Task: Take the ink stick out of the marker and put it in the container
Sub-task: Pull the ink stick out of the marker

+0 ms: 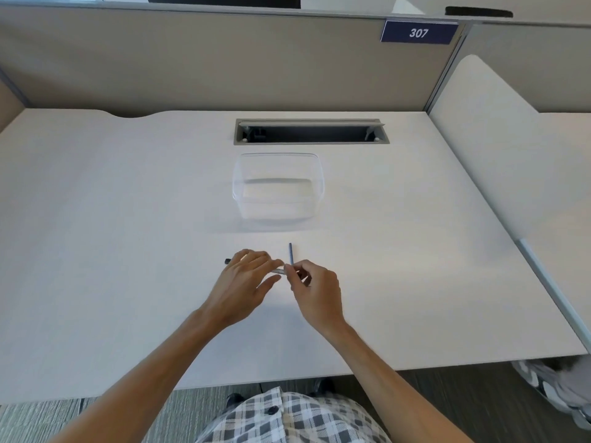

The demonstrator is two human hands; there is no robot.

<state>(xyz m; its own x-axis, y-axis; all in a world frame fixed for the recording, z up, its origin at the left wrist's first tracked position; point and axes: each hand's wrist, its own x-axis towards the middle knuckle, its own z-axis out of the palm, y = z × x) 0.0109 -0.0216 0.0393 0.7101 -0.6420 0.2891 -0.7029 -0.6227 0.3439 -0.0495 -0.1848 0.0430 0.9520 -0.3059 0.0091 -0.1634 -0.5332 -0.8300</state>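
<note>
Clear plastic container, one, on desk; one marker gripped by left hand; one ink stick pinched upright in right hand.

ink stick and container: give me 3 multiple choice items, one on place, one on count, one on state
1. Where is the container?
A. beyond the hands, before the desk slot
B. on the floor
C. in the left hand

2. How many containers are on the desk?
A. one
B. two
C. three

3. What state is the ink stick in?
A. lying in the container
B. pinched upright in the right hand
C. flat on the desk

Answers: 1 A, it sits mid-desk near the slot; 2 A, only one clear tub shows; 3 B, the fingers grip its lower end while the left hand holds the marker.
</note>
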